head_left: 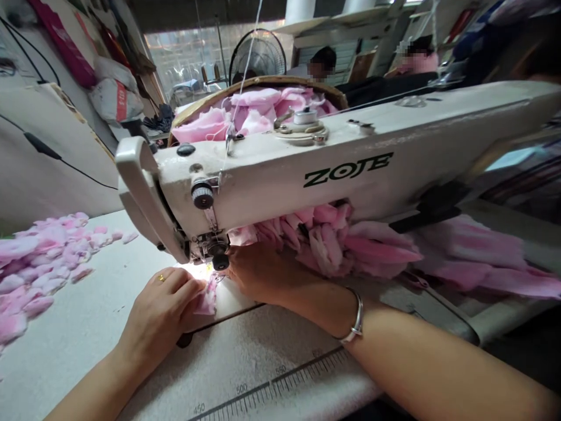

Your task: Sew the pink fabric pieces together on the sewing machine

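Note:
My left hand [164,307], with a ring on one finger, rests on the sewing machine bed left of the needle area. Its thumb and fingers are closed on a small pink fabric piece [207,301], which lies under the lamp light by the presser foot. Just right of the needle is my right hand [256,272], wearing a silver bangle. Its fingers are curled in, and the fingertips are partly hidden by the machine head [214,245], so what they hold cannot be made out. Bunched pink fabric [324,245] lies beyond this hand, under the arm of the white sewing machine [272,181].
Loose pink fabric pieces [48,251] are heaped on the table's left. Behind the machine stands a round container [263,82] filled with pink fabric. A printed ruler [272,383] runs along the front. A fan [258,55] and two people [324,61] are in the background.

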Demonstrator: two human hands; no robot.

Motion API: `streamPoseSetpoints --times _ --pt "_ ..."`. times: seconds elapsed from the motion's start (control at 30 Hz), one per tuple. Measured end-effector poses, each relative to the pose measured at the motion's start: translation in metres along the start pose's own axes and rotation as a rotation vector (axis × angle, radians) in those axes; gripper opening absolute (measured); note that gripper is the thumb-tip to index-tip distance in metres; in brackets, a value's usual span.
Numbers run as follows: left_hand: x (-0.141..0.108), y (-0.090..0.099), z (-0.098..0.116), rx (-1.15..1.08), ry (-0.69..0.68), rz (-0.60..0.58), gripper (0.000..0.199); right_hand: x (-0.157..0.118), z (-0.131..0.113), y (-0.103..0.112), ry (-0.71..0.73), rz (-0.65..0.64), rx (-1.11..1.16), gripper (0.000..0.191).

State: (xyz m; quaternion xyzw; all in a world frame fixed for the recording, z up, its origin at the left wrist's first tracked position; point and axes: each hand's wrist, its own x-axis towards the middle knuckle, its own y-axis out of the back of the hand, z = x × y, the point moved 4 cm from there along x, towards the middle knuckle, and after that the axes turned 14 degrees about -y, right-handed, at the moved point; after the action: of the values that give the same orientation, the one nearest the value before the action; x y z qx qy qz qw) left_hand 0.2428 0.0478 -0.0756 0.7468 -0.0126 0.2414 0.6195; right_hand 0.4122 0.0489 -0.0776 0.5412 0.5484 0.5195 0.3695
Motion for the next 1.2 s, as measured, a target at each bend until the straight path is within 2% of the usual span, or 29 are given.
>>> streamPoseSetpoints --times 0.17,0.33,0.67,0.87,1.03,1.2 --pt "0.001 0.001 0.001 0.004 -0.01 0.015 0.014 0.003 0.001 0.008 0.109 -0.002 -0.059 0.014" --pt "0.002 0.001 0.001 0.015 -0.033 0.031 0.012 0.006 0.003 0.005 0.183 0.027 -0.03 0.016" --pt "0.003 0.002 0.004 0.005 -0.116 0.001 0.016 0.003 -0.003 0.003 0.142 0.062 -0.017 0.019" --pt "-0.007 -0.002 -0.004 -0.1 -0.047 -0.022 0.024 0.002 0.004 0.009 0.051 -0.028 0.024 0.018" --pt "-0.009 -0.002 -0.006 -0.129 -0.046 -0.054 0.028 0.001 -0.001 0.009 -0.041 -0.052 0.016 0.015" --pt "-0.009 -0.002 -0.003 -0.095 -0.056 -0.097 0.033 -0.006 -0.007 0.004 0.01 -0.102 0.009 0.021"
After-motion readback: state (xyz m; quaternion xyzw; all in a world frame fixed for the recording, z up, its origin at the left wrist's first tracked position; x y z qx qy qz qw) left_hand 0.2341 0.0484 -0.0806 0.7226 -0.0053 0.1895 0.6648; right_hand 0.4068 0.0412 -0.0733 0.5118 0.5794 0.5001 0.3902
